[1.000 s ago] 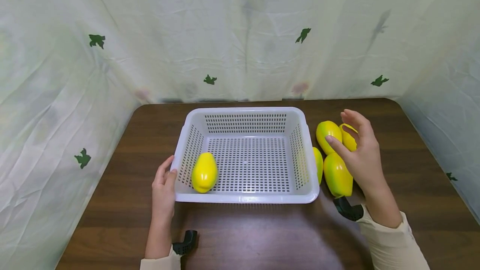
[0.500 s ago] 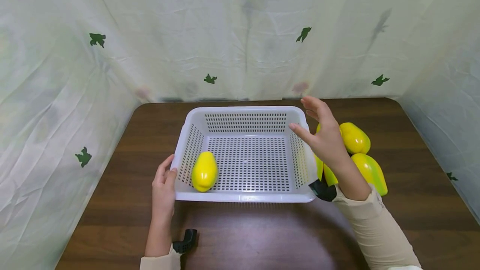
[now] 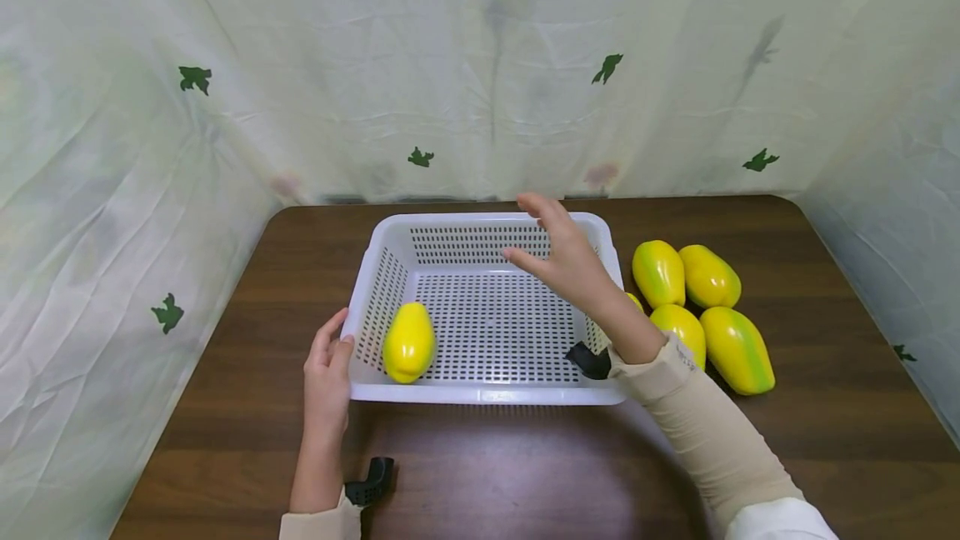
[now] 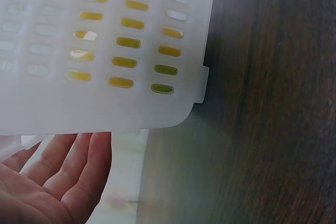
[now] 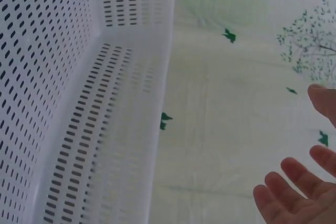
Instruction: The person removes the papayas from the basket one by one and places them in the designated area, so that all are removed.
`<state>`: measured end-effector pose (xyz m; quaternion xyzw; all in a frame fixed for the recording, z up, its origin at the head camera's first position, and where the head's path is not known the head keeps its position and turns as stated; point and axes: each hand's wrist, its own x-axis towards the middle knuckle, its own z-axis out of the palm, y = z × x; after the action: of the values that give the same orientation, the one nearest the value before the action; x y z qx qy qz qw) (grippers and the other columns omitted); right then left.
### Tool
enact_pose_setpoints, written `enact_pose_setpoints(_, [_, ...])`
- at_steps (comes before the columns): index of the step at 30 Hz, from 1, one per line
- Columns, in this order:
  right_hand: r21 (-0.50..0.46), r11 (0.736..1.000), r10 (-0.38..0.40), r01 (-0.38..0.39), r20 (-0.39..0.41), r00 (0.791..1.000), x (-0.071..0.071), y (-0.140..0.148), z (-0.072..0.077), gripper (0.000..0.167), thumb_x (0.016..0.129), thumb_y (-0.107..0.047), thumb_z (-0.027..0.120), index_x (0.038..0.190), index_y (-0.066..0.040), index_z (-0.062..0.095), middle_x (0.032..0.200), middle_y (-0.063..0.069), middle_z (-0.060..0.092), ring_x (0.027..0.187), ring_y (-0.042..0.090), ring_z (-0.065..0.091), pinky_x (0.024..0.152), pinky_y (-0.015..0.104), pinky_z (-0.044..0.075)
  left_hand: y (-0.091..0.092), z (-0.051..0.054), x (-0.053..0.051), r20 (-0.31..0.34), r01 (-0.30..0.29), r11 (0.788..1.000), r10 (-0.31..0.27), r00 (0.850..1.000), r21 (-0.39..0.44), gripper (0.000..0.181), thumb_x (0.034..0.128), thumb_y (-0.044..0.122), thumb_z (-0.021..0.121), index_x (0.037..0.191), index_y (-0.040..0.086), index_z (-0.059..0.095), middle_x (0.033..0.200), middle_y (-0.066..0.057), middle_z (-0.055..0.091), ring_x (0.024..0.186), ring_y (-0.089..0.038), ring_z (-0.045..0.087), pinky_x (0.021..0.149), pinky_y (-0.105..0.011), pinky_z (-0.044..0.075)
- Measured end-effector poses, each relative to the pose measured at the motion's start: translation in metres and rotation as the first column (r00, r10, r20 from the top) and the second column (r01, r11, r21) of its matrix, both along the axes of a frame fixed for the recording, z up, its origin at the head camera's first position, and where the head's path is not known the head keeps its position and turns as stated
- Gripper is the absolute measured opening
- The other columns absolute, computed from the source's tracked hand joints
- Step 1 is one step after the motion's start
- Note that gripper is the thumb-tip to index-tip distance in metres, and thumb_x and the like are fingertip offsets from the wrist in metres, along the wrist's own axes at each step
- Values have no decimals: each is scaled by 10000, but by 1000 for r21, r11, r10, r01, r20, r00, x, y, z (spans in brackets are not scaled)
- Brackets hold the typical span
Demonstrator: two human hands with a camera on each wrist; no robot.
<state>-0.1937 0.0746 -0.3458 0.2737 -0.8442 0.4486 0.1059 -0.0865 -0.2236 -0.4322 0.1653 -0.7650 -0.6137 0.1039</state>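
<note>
A white perforated plastic basket (image 3: 491,396) stands in the middle of the brown table. My left hand (image 3: 327,386) grips its left rim, thumb at the edge and fingers outside the wall. In the left wrist view, those fingers (image 4: 86,166) show beside the basket wall (image 4: 79,108). One glossy yellow papaya (image 3: 408,344) lies at the basket's left end. Over the basket's right part hovers my right hand (image 3: 570,265), empty, thumb and fingers spread apart. The right wrist view shows this hand (image 5: 304,192) apart from the basket (image 5: 121,145).
Right of the basket, several yellow-green papayas (image 3: 738,350) lie clustered on the table (image 3: 840,407); one is mostly hidden behind the basket's right wall. A pale curtain (image 3: 450,65) with green leaf-like patches rises behind the table and along both sides.
My right hand has moved left from above the papayas on the table to over the basket, staying empty. My left hand, the basket and the papaya inside have stayed put.
</note>
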Motion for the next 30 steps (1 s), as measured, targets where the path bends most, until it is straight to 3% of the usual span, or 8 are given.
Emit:
enact_pose_setpoints(6, [90,992,85,-90,54,995,-9,-18,-8,689,804,-338,661,1371,-130,330,1333,46,381,1179,207,389,951,357,352,0,1,2,-9,9,1000,-9,1000,-2,393,945,312,420,1334,261,408,1274,-35,476,1064,-219,503,824,-383,449])
enact_pose_setpoints(15, [155,954,240,-258,129,962,-17,-39,-15,708,804,-356,659,1379,-116,322,1380,25,352,1205,184,376,984,314,313,0,-2,1,-23,4,1000,-5,1000,-13,406,940,334,425,1339,265,407,1276,-64,478,1062,-234,506,797,-371,465])
enact_pose_setpoints(21, [171,920,313,-352,217,925,-20,-53,-21,734,788,-334,683,1387,-125,315,1391,12,340,1225,179,356,993,313,304,0,1,2,-12,6,1000,-6,1000,6,387,944,309,424,1329,269,413,1264,-17,485,1058,-202,505,825,-371,449])
enact_pose_setpoints(30, [74,883,405,-463,375,834,-23,-75,-41,773,753,-290,726,1387,-148,308,1399,-2,328,1214,202,359,968,393,339,0,2,1,-24,19,1000,-18,1000,13,384,959,255,398,1342,218,409,1259,-58,495,1058,-218,503,873,-428,419])
